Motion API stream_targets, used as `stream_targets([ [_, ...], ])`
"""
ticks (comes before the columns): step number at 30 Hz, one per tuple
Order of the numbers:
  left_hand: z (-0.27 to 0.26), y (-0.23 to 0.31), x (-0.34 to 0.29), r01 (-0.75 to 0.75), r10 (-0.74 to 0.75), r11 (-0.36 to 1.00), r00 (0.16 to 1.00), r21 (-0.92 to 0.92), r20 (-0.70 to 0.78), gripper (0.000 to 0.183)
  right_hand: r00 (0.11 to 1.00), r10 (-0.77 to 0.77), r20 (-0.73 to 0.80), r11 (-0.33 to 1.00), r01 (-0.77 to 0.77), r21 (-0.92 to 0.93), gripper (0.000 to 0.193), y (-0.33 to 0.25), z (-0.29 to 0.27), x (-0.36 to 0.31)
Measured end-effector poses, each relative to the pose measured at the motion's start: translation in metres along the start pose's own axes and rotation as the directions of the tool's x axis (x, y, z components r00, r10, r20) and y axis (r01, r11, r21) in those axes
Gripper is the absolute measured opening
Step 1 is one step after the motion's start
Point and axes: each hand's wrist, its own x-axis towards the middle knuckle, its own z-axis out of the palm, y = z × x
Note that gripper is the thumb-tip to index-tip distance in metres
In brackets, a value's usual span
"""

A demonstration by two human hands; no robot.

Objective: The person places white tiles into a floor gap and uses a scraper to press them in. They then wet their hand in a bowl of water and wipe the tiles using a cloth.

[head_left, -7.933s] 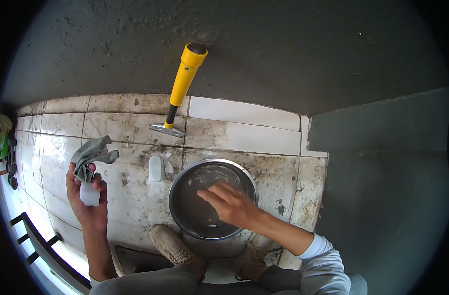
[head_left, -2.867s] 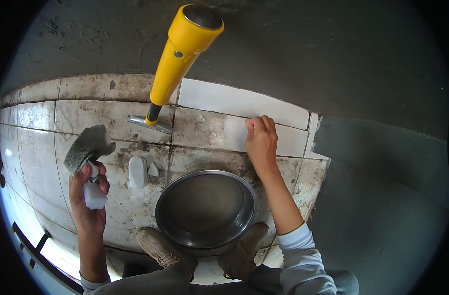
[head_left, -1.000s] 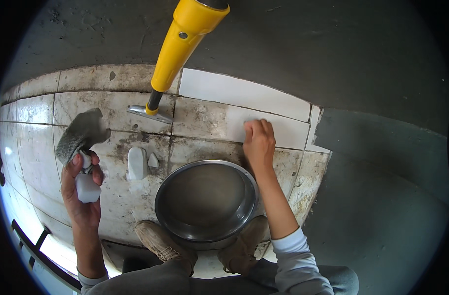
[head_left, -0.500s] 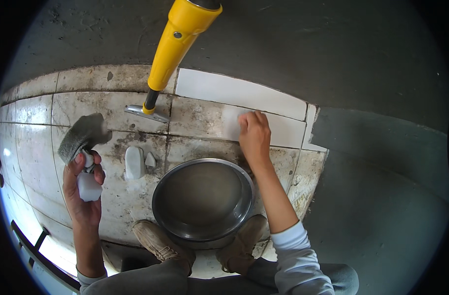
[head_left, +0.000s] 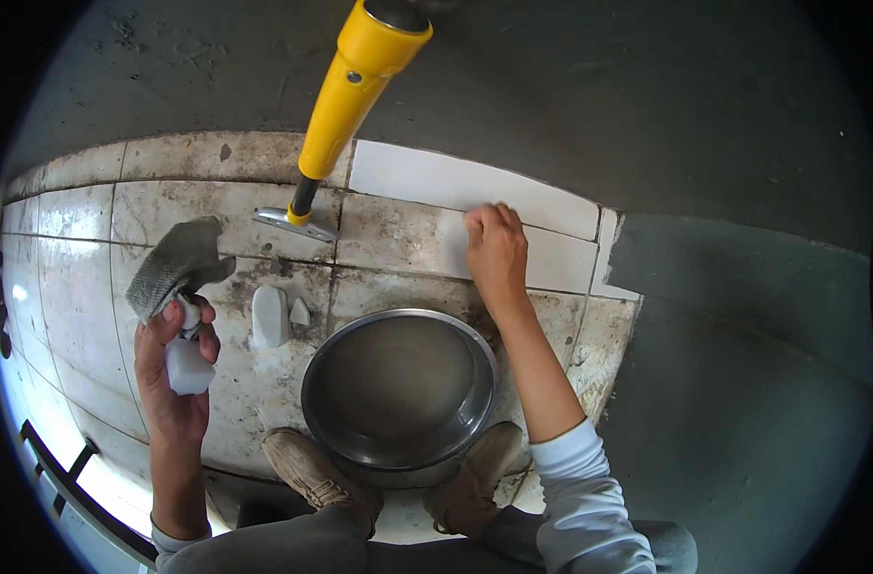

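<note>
My left hand (head_left: 176,368) is raised at the left, its fingers closed round a grey-green woven cloth (head_left: 180,263) and a white block (head_left: 189,367). The cloth sticks out above the fingers; the block rests against the palm. My right hand (head_left: 499,251) is closed and rests at the edge between dirty tile and a clean white tile (head_left: 559,258). Its fingertips are curled out of sight, so anything in them is hidden. Between my arms stands a round metal basin (head_left: 491,375) with cloudy water (head_left: 389,378).
A scraper with a yellow handle (head_left: 339,105) rises from the stained tiles (head_left: 217,201), its metal head on them. A white rounded block (head_left: 269,318) and a small white chip (head_left: 300,311) lie left of the basin. My shoes (head_left: 307,466) flank it. Dark grey surfaces (head_left: 742,364) border the tiles.
The whole view has shifted slightly. My left hand has moved a little to the right with the cloth and block. My right hand stays at nearly the same place on the tiles, still closed.
</note>
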Motion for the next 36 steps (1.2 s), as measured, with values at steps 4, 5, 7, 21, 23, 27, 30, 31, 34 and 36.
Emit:
stream_targets([
  [4, -0.003, -0.002, 0.004, -0.056, 0.056, 0.998, 0.998, -0.015, 0.013, 0.023, 0.994, -0.044, 0.103, 0.999, 0.042, 0.022, 0.004, 0.006, -0.006, -0.034],
  [5, -0.002, -0.001, 0.002, -0.037, 0.037, 0.999, 0.999, -0.011, -0.029, 0.023, 0.994, -0.047, 0.103, 0.999, 0.044, 0.032, 0.004, 0.004, -0.004, -0.028],
  [7, 0.0, -0.001, -0.001, -0.023, 0.022, 1.0, 0.998, -0.012, -0.066, 0.023, 0.998, -0.035, 0.051, 0.999, 0.033, 0.042, 0.004, 0.0, 0.0, -0.005],
  [21, 0.003, -0.003, -0.002, 0.05, -0.05, 0.999, 0.999, -0.007, 0.0, 0.03, 0.998, -0.028, 0.061, 0.999, 0.027, 0.018, 0.003, -0.009, 0.003, 0.012],
  [23, 0.0, -0.001, 0.0, -0.007, 0.007, 1.0, 1.0, -0.02, 0.002, 0.029, 0.996, -0.038, 0.085, 0.999, 0.036, 0.019, 0.003, -0.008, 0.004, -0.007],
  [27, -0.004, -0.006, 0.002, -0.009, 0.009, 1.0, 1.0, 0.007, -0.009, 0.03, 0.989, -0.067, 0.134, 0.992, 0.052, 0.114, 0.005, -0.009, 0.002, -0.025],
  [30, -0.001, -0.011, 0.001, 0.06, -0.059, 0.998, 0.998, -0.013, 0.025, 0.03, 0.997, -0.036, 0.075, 0.998, 0.032, 0.056, 0.004, -0.009, 0.006, 0.007],
  [31, -0.003, -0.009, 0.001, 0.056, -0.056, 0.998, 0.998, -0.008, 0.022, 0.03, 0.997, -0.037, 0.074, 0.998, 0.032, 0.062, 0.004, -0.01, 0.008, 0.007],
  [34, -0.004, -0.005, 0.002, 0.028, -0.028, 0.999, 1.0, -0.022, 0.001, 0.029, 0.995, -0.06, 0.079, 0.998, 0.058, 0.024, 0.004, -0.011, 0.007, 0.001],
  [36, -0.002, -0.001, 0.003, -0.004, 0.004, 1.0, 1.0, -0.005, -0.01, 0.029, 0.983, -0.083, 0.164, 0.995, 0.072, 0.073, 0.005, -0.009, 0.002, -0.023],
])
